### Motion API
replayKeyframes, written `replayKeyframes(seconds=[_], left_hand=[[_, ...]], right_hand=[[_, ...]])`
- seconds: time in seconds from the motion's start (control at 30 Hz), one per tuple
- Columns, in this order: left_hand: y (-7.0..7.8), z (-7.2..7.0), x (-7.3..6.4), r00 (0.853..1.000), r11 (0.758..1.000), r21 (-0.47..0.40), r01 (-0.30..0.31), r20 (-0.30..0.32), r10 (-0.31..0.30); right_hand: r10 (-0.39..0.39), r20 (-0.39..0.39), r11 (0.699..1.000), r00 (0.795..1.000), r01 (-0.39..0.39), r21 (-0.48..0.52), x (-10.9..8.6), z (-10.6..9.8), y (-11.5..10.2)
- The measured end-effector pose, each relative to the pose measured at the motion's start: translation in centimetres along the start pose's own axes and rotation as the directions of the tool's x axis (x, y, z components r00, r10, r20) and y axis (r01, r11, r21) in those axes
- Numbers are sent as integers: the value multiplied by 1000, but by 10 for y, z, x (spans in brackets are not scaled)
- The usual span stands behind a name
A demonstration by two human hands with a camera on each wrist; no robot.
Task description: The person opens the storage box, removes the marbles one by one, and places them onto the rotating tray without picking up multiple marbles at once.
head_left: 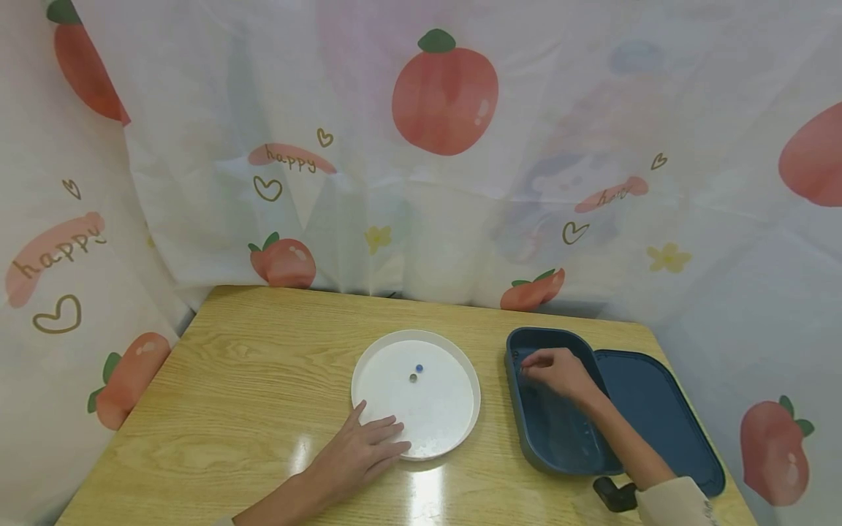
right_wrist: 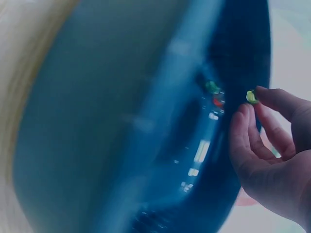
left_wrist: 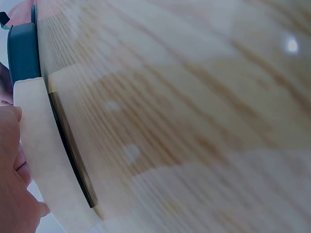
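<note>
My left hand (head_left: pixel 358 453) lies with spread fingers over the near left rim of a round white tray (head_left: pixel 444 427). In the left wrist view its fingertips overlap the tray's side wall (left_wrist: pixel 36 145). On the tray sit a blue marble (head_left: pixel 419 368) and a greyish marble (head_left: pixel 413 378), close together. My right hand (head_left: pixel 559 372) is inside a deep dark blue box (head_left: pixel 552 446) and pinches a yellow-green glass marble (right_wrist: pixel 251 97) between its fingertips. Lower in the box, a green marble (right_wrist: pixel 212 87) and a red marble (right_wrist: pixel 217 101) lie near the wall.
A dark blue lid (head_left: pixel 658 416) lies right of the box, beneath the right forearm. Near the box's front corner is a small black object (head_left: pixel 615 494), partly behind the sleeve. A printed white curtain (head_left: pixel 447 219) closes off the wooden table's (head_left: pixel 263 365) back and sides.
</note>
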State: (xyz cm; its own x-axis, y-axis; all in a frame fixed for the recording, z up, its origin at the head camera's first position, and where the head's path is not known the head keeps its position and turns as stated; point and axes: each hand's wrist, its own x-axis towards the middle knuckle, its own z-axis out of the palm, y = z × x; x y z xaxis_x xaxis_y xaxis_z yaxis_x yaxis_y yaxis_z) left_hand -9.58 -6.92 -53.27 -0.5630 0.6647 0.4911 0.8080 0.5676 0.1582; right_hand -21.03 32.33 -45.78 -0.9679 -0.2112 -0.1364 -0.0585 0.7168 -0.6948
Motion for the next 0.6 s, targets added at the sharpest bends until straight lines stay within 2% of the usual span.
replayKeyframes(seconds=[0.37, 0.6], left_hand=[[0, 2, -1, 1000, 1000, 2, -5, -3, 5], [0, 1, -1, 1000, 1000, 1, -12, -9, 12]], right_hand=[[-15, -89, 999, 996, 19, 49, -3, -26, -25], [-75, -109, 989, 991, 88, 118, -2, -19, -52]])
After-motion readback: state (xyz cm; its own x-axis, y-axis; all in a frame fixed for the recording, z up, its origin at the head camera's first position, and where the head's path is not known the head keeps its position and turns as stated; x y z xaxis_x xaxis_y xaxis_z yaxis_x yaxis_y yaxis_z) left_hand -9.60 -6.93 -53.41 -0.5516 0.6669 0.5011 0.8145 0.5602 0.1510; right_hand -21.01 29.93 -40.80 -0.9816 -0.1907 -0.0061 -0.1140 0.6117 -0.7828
